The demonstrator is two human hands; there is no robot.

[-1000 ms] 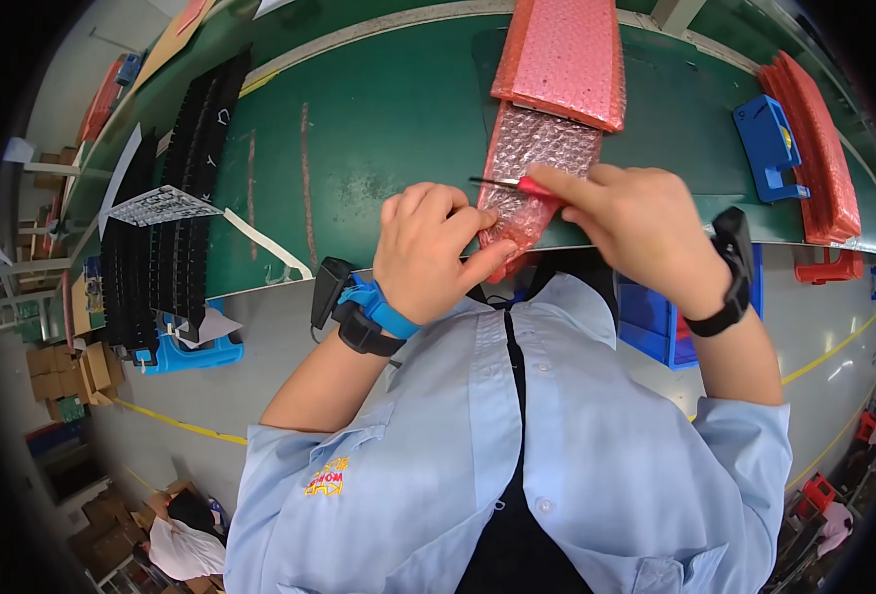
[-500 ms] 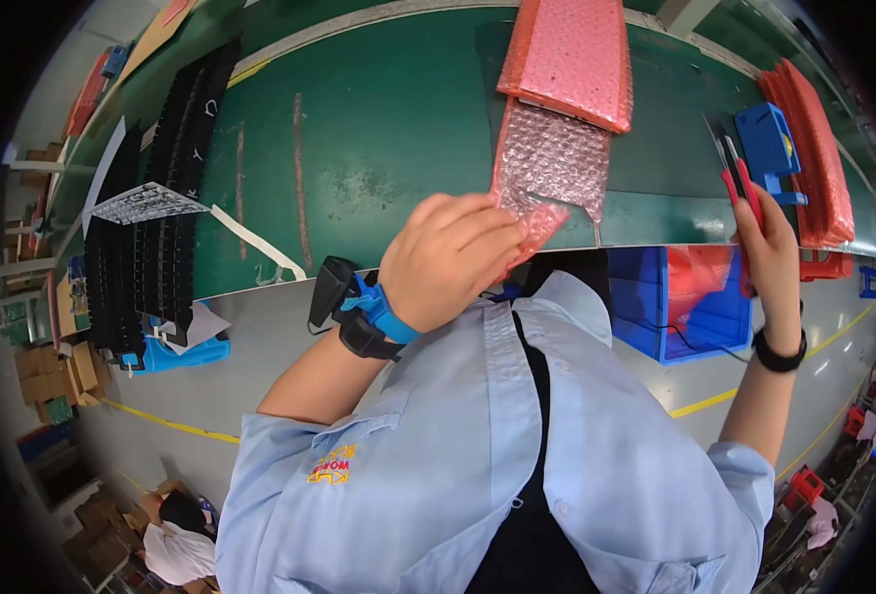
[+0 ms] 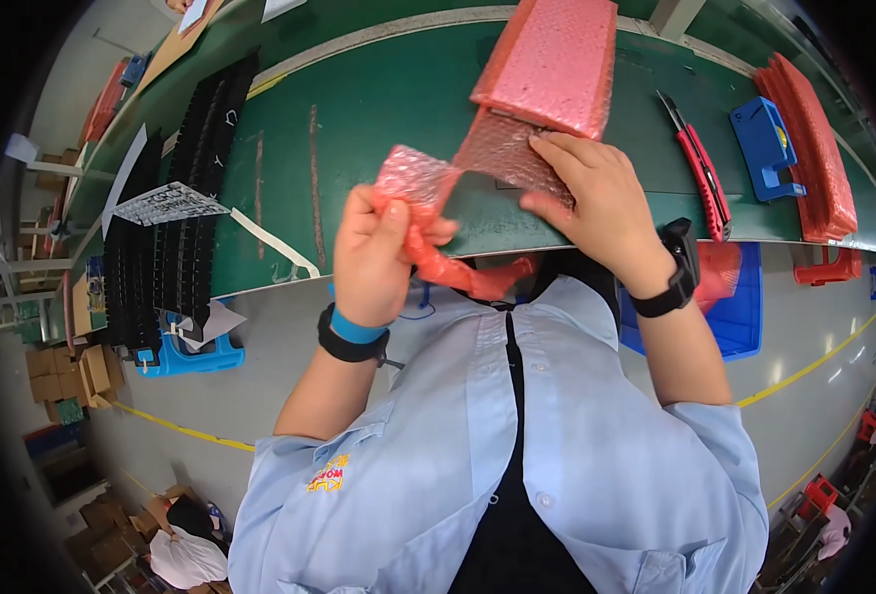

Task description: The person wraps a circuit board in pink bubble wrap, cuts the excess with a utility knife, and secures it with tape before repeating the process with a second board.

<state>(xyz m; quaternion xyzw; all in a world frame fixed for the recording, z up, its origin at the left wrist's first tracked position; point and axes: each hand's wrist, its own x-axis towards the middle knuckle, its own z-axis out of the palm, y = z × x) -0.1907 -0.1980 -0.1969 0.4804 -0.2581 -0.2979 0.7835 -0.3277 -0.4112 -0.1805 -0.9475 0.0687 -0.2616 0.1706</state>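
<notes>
A stack of pink bubble-wrap bags (image 3: 552, 69) lies on the green table (image 3: 389, 109). A translucent bubble-wrap flap (image 3: 502, 147) sticks out from its near end. My left hand (image 3: 379, 243) is closed around a torn pink bubble-wrap strip (image 3: 413, 178), whose twisted tail hangs over the table edge. On the flap's right side rests my right hand (image 3: 596, 198), fingers stretched out and thumb apart. To its right lies a red utility knife (image 3: 700, 168), blade out and pointing away, held by neither hand.
A blue plastic holder (image 3: 763, 148) and another pink bubble-wrap stack (image 3: 809, 148) occupy the right end. Long black slotted strips (image 3: 195, 178) and a printed card (image 3: 169, 204) lie at left. Below the table edge are a blue crate (image 3: 745, 322) and a blue stool (image 3: 195, 354).
The utility knife has left my right hand and now lies on the table. My right hand has moved left onto the flap. My left hand has pulled the strip leftward.
</notes>
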